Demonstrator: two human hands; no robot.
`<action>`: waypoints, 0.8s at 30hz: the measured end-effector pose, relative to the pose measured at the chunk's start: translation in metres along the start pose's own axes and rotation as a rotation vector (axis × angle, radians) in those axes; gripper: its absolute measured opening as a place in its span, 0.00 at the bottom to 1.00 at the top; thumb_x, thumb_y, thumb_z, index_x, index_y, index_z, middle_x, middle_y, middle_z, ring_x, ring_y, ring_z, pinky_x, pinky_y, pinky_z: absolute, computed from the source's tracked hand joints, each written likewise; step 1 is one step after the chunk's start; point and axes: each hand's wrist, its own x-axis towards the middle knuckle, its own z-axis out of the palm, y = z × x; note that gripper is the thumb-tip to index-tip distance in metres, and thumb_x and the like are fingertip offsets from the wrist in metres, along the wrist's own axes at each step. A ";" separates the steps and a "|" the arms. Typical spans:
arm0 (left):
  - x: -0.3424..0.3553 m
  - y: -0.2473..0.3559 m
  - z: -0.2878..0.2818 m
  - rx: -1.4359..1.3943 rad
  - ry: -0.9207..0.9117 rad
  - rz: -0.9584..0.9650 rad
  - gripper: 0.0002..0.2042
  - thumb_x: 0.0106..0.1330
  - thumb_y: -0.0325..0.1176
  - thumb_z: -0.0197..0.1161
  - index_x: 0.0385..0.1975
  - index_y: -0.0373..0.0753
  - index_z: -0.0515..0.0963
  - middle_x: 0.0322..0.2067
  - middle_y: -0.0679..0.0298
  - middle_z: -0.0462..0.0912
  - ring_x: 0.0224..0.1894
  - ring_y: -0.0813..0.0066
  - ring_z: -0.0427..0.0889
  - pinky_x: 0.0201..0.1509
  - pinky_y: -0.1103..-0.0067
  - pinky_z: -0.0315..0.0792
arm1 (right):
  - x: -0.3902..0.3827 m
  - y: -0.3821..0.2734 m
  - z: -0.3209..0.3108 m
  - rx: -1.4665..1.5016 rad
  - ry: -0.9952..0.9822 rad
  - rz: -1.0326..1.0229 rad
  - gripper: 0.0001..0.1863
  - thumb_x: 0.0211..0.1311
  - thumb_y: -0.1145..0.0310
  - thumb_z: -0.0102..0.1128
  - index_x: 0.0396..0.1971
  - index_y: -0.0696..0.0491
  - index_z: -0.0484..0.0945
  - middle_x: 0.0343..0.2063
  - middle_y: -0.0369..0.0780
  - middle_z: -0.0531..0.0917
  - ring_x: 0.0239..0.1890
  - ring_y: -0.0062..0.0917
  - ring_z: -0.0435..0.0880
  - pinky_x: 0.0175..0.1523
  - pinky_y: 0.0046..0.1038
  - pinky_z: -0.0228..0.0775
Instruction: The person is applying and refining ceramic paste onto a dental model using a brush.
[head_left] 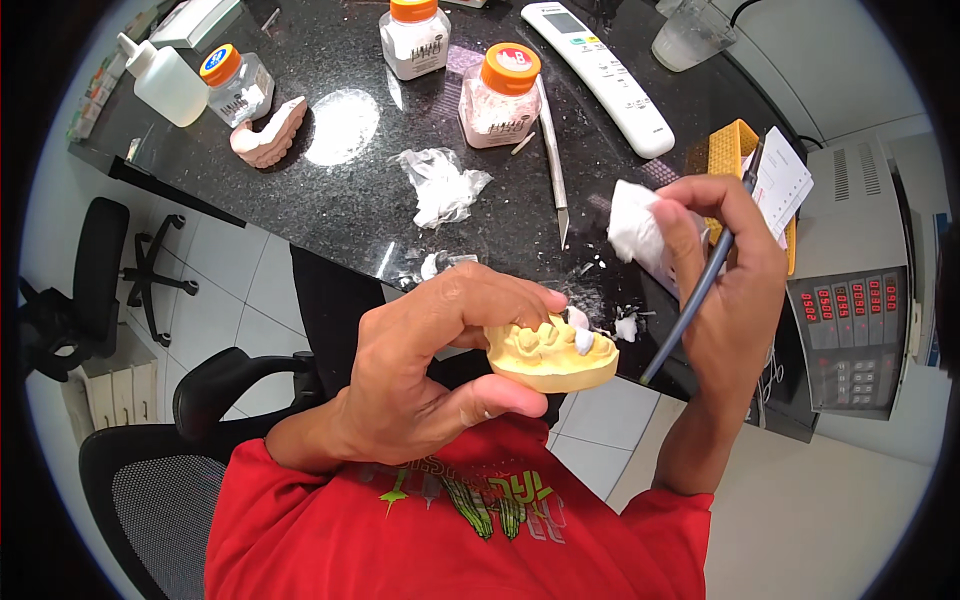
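My left hand [415, 365] grips a yellow dental cast [550, 365], thumb below it and fingers over the back. One tooth on the cast carries a small white piece [583, 340], with pinkish material just behind. To the right, my right hand [738, 280] holds a crumpled white tissue [632, 225] between thumb and fingers, along with a long dark blue-grey pen-like tool [690, 318] whose lower end slants down beside the cast. A metal knife [558, 185] lies on the black speckled counter [350, 210] beyond my hands, near another crumpled white wad [440, 185] and white crumbs.
Orange-lidded jars [500, 105], a white remote [600, 80], a pinkish cast [265, 140] and a squeeze bottle [165, 85] line the counter. A cup [690, 35] stands back right, a yellow basket [730, 150] and a machine with red displays [850, 340] at right. Black chairs [130, 480] are left.
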 end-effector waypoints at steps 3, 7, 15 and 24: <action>0.000 0.002 -0.002 0.027 -0.011 0.007 0.24 0.53 0.47 0.70 0.36 0.32 0.71 0.32 0.56 0.78 0.43 0.55 0.82 0.46 0.67 0.76 | -0.012 -0.008 0.006 0.013 -0.002 -0.176 0.06 0.57 0.71 0.64 0.32 0.56 0.80 0.23 0.40 0.80 0.23 0.25 0.77 0.28 0.24 0.65; 0.000 0.003 -0.008 0.051 -0.064 0.054 0.20 0.51 0.35 0.71 0.38 0.29 0.74 0.38 0.53 0.80 0.47 0.63 0.80 0.41 0.78 0.80 | -0.026 -0.015 0.009 0.210 -0.079 -0.154 0.07 0.56 0.70 0.65 0.29 0.57 0.80 0.23 0.39 0.82 0.22 0.22 0.76 0.26 0.22 0.64; -0.003 0.002 -0.010 0.161 -0.078 0.067 0.24 0.52 0.46 0.71 0.36 0.31 0.72 0.32 0.57 0.79 0.41 0.60 0.82 0.45 0.70 0.75 | -0.039 -0.028 0.006 0.445 -0.147 -0.009 0.19 0.59 0.56 0.63 0.27 0.60 0.80 0.25 0.43 0.82 0.30 0.25 0.82 0.42 0.27 0.72; -0.003 0.004 -0.007 0.168 -0.055 0.051 0.24 0.51 0.47 0.71 0.33 0.30 0.73 0.30 0.56 0.79 0.39 0.58 0.83 0.43 0.70 0.76 | -0.043 -0.027 0.009 0.511 -0.139 -0.054 0.20 0.57 0.52 0.63 0.25 0.57 0.80 0.24 0.42 0.84 0.31 0.29 0.83 0.47 0.34 0.70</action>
